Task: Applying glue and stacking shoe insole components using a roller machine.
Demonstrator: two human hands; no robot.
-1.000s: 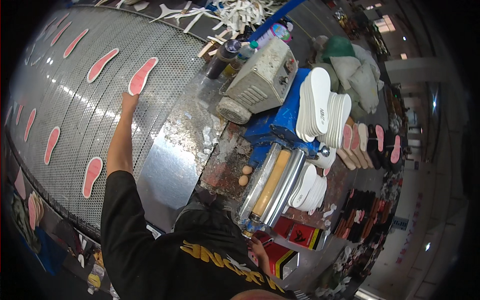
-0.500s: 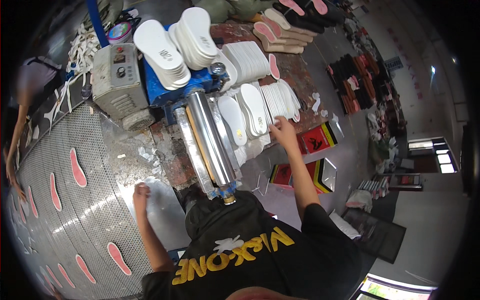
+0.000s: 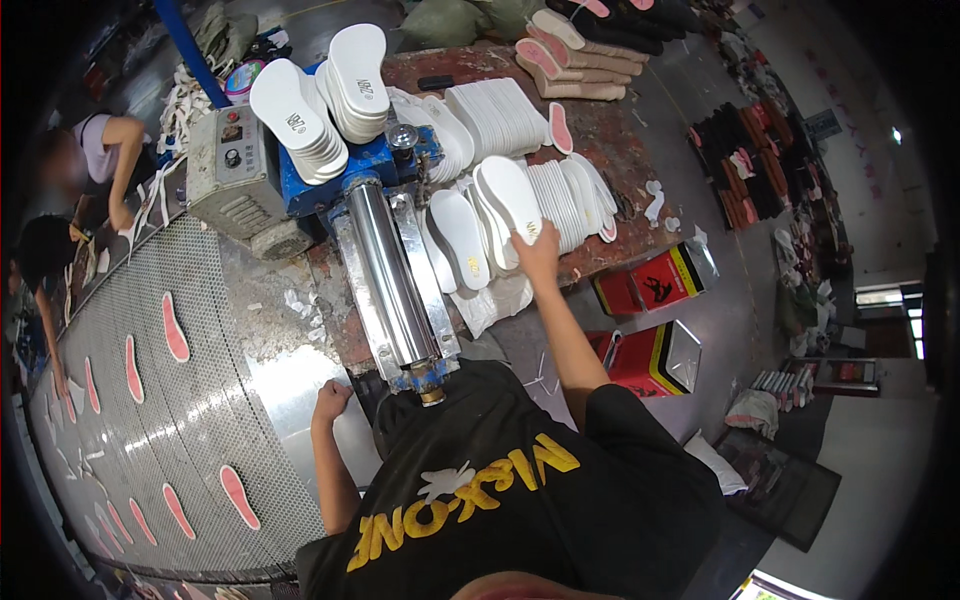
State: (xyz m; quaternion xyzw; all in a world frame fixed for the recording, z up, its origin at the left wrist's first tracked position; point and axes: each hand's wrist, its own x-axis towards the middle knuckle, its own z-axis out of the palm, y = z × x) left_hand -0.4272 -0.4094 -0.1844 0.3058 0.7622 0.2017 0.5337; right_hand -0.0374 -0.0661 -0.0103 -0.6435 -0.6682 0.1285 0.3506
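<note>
My right hand (image 3: 537, 253) grips the near end of a white insole (image 3: 508, 195), which lies tilted over a row of white insoles on the worktable. My left hand (image 3: 332, 401) is curled into a fist above a smooth metal plate (image 3: 345, 440) beside the mesh conveyor, and nothing shows in it. Between my hands is a roller machine (image 3: 385, 275) with a shiny metal roller. Two stacks of printed white insoles (image 3: 357, 75) sit on its blue housing. Another white insole (image 3: 459, 235) with a yellow mark lies between the roller and my right hand.
Pink insoles (image 3: 175, 327) lie spaced along the mesh conveyor (image 3: 215, 400) at left, where another person's arm (image 3: 52, 345) reaches in. A grey control box (image 3: 232, 170) adjoins the machine. More white insoles (image 3: 492, 118) stand in rows on the worktable. Red boxes (image 3: 655, 280) are at right.
My right hand has moved left, and a white insole in it is now raised over the row. My left hand has shifted right toward the machine. At far left, another person leans further into view.
</note>
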